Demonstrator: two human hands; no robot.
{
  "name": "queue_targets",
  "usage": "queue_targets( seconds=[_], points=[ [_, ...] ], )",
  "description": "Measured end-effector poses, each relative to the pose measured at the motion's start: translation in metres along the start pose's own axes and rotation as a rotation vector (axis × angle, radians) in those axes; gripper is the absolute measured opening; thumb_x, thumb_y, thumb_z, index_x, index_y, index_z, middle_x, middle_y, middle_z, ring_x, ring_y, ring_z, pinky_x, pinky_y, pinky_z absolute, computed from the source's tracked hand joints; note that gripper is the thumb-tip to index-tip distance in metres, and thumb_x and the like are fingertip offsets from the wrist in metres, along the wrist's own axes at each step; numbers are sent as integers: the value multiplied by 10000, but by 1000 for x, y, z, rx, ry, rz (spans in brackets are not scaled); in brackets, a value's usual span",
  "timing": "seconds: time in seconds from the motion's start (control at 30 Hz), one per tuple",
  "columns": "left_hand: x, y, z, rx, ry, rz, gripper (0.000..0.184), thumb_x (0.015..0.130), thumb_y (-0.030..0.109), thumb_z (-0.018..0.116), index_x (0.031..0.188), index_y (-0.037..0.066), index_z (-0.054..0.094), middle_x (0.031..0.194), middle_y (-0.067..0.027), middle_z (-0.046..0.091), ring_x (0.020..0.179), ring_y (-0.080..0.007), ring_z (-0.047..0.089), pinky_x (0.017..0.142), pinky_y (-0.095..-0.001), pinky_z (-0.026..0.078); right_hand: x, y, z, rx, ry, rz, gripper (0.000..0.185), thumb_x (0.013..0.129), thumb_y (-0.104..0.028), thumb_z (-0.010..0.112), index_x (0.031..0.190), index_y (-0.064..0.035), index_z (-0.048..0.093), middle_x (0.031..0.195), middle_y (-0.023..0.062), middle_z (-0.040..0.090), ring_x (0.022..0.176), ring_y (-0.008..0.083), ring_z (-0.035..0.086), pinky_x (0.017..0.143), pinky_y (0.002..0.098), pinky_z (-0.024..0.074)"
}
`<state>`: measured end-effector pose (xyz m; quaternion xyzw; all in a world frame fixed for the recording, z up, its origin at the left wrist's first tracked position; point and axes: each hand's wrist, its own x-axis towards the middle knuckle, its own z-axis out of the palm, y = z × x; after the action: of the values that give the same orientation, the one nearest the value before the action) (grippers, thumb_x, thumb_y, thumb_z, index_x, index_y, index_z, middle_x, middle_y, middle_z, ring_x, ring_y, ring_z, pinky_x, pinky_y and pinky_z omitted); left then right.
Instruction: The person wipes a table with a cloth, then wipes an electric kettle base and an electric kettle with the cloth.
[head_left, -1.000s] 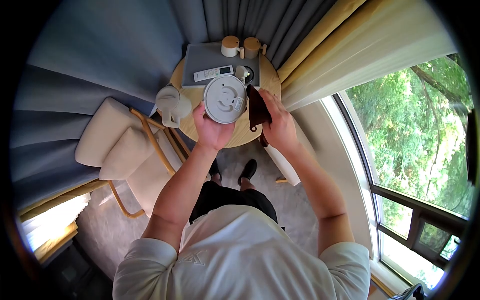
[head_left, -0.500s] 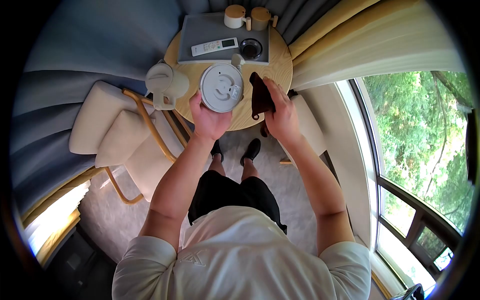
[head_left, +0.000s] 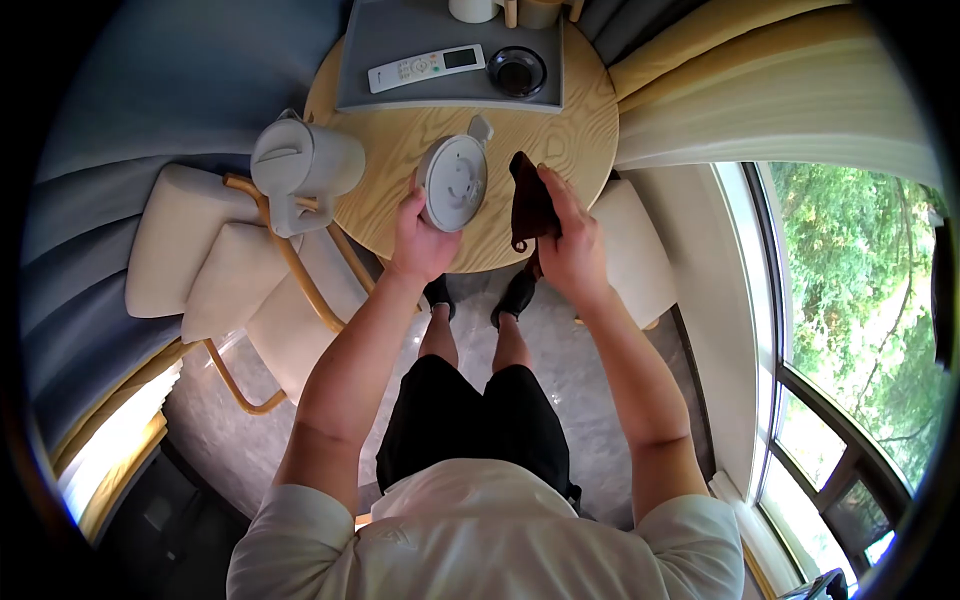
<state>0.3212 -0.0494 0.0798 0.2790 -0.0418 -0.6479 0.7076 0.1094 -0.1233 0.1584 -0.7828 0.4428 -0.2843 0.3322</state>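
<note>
My left hand [head_left: 424,243] grips a round pale grey kettle base [head_left: 457,185] by its lower left edge, tilted, with its slotted face showing. A pale plug [head_left: 481,127] sticks up at the top of the base. In my right hand [head_left: 572,240] is a dark brown cloth [head_left: 532,203], folded and hanging to the left of the fingers, apart from the base. Both hands are over the near part of the round wooden table [head_left: 400,135]. To the left, a pale electric kettle [head_left: 308,160] stands near the table's edge, its handle towards me.
On the table, a grey tray [head_left: 390,40] bears a white remote control [head_left: 426,68], a dark glass ashtray [head_left: 517,72] and two mugs, cut off by the frame. A cushioned wooden armchair [head_left: 240,275] stands at left, another pale seat [head_left: 635,245] at right beside the window.
The kettle base has turned more edge-on and its plug shows more upright. The cloth stays in my right hand, slightly further right. The view has shifted, cutting off the mugs.
</note>
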Motion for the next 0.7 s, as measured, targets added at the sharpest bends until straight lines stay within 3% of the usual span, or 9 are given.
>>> queue_targets(
  seconds=[0.13,0.23,0.37,0.47,0.5,0.6,0.7],
  points=[
    [7,-6,-17,34,-2,-27,633,1023,442,540,1548,90,503,1584,-35,547,1478,-233,474,1253,-435,327,-1,15,14,43,-19,40,673,791,140,566,1453,18,555,1429,273,623,1360,470,571,1127,482,494],
    [14,-10,-29,139,-27,-11,643,996,309,644,1587,154,445,1541,-74,523,1434,-247,478,1200,-416,365,-1,25,18,71,-9,74,671,789,141,556,1448,18,562,1413,276,634,1331,474,594,1111,474,507],
    [25,-13,-43,820,-22,109,663,950,125,748,1562,135,494,1548,-142,482,1432,-277,472,1142,-413,434,1,33,18,250,-18,236,667,798,135,510,1451,14,578,1353,277,676,1276,437,659,1075,421,530],
    [30,-22,-42,1201,-78,323,659,931,160,784,1540,162,532,1582,-171,448,1443,-308,451,1172,-440,415,2,44,17,326,0,312,670,810,125,477,1460,3,587,1304,271,703,1232,398,696,1043,382,537],
    [30,-24,-39,1315,-59,342,681,876,172,825,1506,205,569,1625,-204,387,1460,-375,412,1189,-481,408,2,47,17,331,14,319,672,815,122,467,1464,-1,589,1289,269,711,1218,386,706,1033,370,538],
    [30,-30,-33,1592,-58,434,702,833,138,824,1491,201,589,1639,-211,379,1493,-423,384,1210,-510,396,2,50,14,306,43,304,672,831,121,460,1477,-18,588,1275,232,723,1180,318,720,1021,359,540],
    [34,-40,-34,1801,-91,643,738,751,202,855,1449,234,617,1626,-218,376,1439,-495,371,1169,-575,417,2,55,11,438,69,326,665,857,117,442,1494,-18,579,1276,177,734,1154,244,708,1009,337,539]
  ],
)
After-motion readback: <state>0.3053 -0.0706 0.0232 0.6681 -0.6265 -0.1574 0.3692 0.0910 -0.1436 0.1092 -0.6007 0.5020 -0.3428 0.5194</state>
